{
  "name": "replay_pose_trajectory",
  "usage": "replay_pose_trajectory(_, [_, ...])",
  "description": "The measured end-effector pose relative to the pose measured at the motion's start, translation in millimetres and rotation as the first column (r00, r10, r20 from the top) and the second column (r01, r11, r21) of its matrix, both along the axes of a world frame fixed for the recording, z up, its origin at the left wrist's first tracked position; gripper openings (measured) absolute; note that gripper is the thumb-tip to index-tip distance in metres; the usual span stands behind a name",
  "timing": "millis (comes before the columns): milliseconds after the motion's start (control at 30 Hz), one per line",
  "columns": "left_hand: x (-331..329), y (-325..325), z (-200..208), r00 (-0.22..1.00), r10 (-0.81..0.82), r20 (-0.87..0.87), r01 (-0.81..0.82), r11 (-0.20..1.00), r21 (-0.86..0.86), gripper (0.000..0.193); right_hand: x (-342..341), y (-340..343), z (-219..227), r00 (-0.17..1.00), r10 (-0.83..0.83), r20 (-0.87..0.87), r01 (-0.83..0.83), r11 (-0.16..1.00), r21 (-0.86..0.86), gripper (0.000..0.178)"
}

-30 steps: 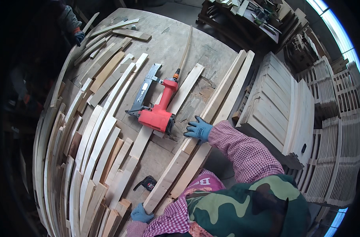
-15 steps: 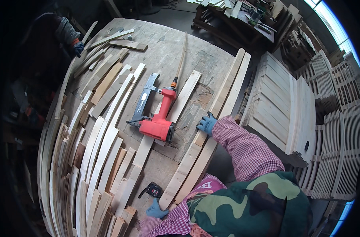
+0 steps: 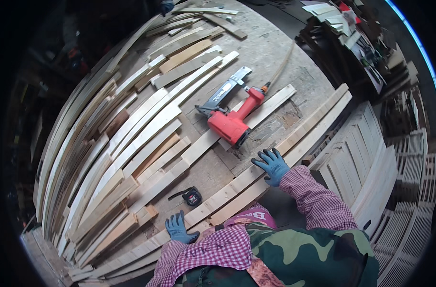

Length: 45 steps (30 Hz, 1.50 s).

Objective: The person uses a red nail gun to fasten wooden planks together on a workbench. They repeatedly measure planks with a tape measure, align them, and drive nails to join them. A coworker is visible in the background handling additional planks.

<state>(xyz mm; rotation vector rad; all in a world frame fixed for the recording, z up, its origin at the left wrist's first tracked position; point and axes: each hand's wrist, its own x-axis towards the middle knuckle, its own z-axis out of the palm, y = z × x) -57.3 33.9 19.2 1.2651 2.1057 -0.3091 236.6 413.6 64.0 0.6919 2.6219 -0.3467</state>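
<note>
Both my hands wear blue gloves with dark fingertips. My left hand (image 3: 181, 228) is open, fingers spread, against the long wooden strips by the table's near edge. Farther right along them, my right hand (image 3: 272, 167) lies open, its fingers spread over the inner wooden strip (image 3: 227, 193). An outer wooden strip (image 3: 244, 197) runs beside it, closer to my body. A black tape measure (image 3: 193, 196) rests just beyond my left hand. Past the strips, a red nail gun (image 3: 233, 125) lies on its side across a pale board (image 3: 199, 147), touched by neither hand.
Many loose wooden slats (image 3: 146, 122) cover the table's left side. An air hose (image 3: 281, 64) runs from the nail gun to the far edge. Stacked panels (image 3: 349, 160) stand at the right, and a cluttered bench (image 3: 342, 36) stands behind. Another person's gloved hand (image 3: 166, 6) shows at the top.
The view has turned, so the table lies at a different slant. Both my hands have gone from curled at the strips to spread fingers. The nail gun still lies on the board.
</note>
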Motion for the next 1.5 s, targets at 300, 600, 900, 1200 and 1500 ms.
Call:
replay_pose_trajectory(300, [2.7,-3.9,29.1,0.995,0.069,-0.074,-0.06,0.992,0.114,0.114,-60.5,-133.8,-16.7,0.986,0.166,-0.015,-0.166,0.985,0.042,0.127])
replay_pose_trajectory(600, [-34.6,-110.6,41.6,0.936,0.267,-0.229,-0.25,0.963,0.104,0.124,-82.5,-147.5,0.6,0.931,0.212,0.297,-0.252,0.962,0.103,0.134])
replay_pose_trajectory(900, [-60.4,-106.6,-5.9,0.914,0.321,-0.248,-0.343,0.938,-0.054,0.106,-76.1,-137.1,-10.6,0.939,0.293,0.178,-0.319,0.937,0.142,0.128])
replay_pose_trajectory(1200, [-36.3,-101.0,-6.7,0.851,0.454,-0.263,-0.421,0.89,0.174,0.061,-47.3,-115.5,-27.4,0.91,0.413,0.017,-0.409,0.894,0.185,0.13])
replay_pose_trajectory(1500, [53.3,-45.6,-56.7,0.777,0.565,-0.277,-0.338,0.746,0.573,0.032,10.2,-55.9,-0.1,0.813,0.576,0.086,-0.579,0.78,0.238,0.096])
